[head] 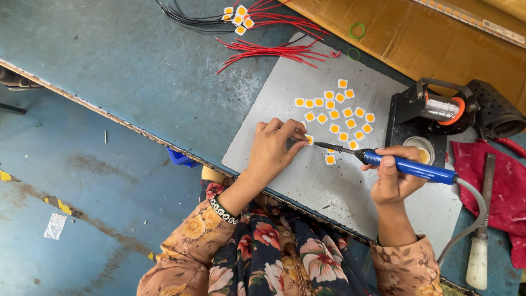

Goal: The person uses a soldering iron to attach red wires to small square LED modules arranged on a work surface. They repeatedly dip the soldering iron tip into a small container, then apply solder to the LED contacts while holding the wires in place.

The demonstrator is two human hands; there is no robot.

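At frame centre, the left hand (276,145) pinches a small square yellow-and-white chip (309,140) on the grey metal plate (274,104). The right hand (395,178) grips a blue-handled soldering iron (408,166), tip beside that chip.

About 20 yellow square chips (335,114) on the gray mat (307,181), 1 blue soldering iron (408,166), 2 green rubber bands (357,30)

Partly hidden under left-hand (274,147) fingertips: a small square chip (309,140), only one corner showing. Cut off at right frame edge: red cloth (507,186). Solder spool's (441,108) holder partly lost behind black guard (496,109). Wire ends (181,16) cropped at top.
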